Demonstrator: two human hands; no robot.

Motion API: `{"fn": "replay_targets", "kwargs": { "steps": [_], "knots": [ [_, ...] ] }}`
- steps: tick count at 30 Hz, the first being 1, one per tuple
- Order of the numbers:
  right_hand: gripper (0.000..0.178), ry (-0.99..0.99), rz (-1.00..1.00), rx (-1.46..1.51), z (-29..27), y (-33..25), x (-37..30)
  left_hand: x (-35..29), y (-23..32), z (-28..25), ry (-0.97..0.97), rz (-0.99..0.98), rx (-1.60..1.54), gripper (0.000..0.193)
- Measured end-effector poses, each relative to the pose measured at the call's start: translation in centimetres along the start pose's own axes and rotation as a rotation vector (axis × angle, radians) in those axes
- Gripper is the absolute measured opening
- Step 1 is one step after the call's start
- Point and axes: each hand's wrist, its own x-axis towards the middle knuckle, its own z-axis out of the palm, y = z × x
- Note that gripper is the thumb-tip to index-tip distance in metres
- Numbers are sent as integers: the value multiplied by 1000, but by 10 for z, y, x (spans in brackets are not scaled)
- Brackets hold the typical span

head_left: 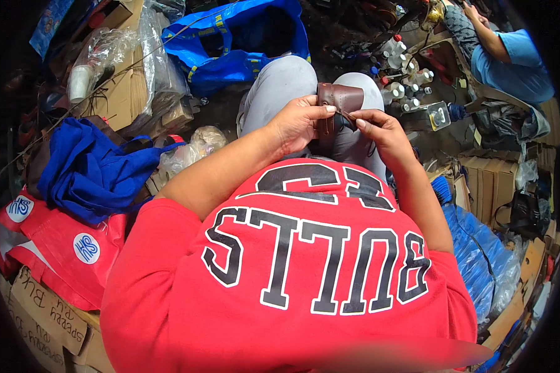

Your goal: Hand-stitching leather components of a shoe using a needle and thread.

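Observation:
A brown leather shoe (347,96) rests on my grey-trousered knees, its toe part and stitched seam showing. My left hand (297,122) grips the shoe's left side, with the thumb stretched over the lacing. From the right, my right hand (384,132) pinches a thin dark shoelace (346,119) close to the left thumb. A loop of lace hangs below the right fingers. My hands cover the rest of the shoe.
Ahead lies a blue bag (199,46); right of it stand several bottles (410,81). Blue cloth (96,165) and a red bag (68,248) are at my left. Cardboard boxes (488,183) and blue plastic (473,248) sit right. Another person (510,65) works at far right.

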Motion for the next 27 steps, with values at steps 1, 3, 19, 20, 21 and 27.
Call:
{"fn": "replay_targets", "kwargs": {
  "steps": [1, 3, 19, 20, 21, 27],
  "knots": [
    [23, -2, 1, -1, -2, 1, 1, 1, -1, -1, 1, 1, -1, 27],
    [22, -75, 76, 146, -8, 6, 6, 3, -4, -5, -8, -2, -70, 28],
    [19, -3, -41, -281, 7, 11, 4, 0, -28, -18, -70, -51, -140, 22],
    [20, -23, -48, -354, 9, 6, -1, -3, -29, -19, -82, -42, -162, 22],
    [20, -23, -45, -349, 10, 4, -3, -5, -29, -20, -94, -34, -183, 22],
    [23, -37, -50, -582, 12, -13, -17, -10, -28, -9, -41, -34, -155, 27]
  ]
}}
